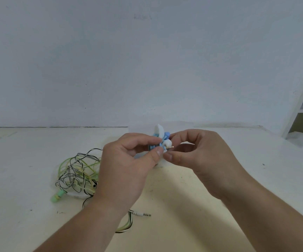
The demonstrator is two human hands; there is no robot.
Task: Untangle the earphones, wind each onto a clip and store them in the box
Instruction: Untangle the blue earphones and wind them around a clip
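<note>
A: White table, pale wall behind. How far along?
B: The blue earphone looks nearly wound on its white clip. The green-and-striped tangle lies unsorted, left.
A: Hands?
B: Both are raised. The left hand pinches the bundle, the right hand pinches its plug.

Blue earphones on a white clip; green and black-and-white cables; off-white table.
</note>
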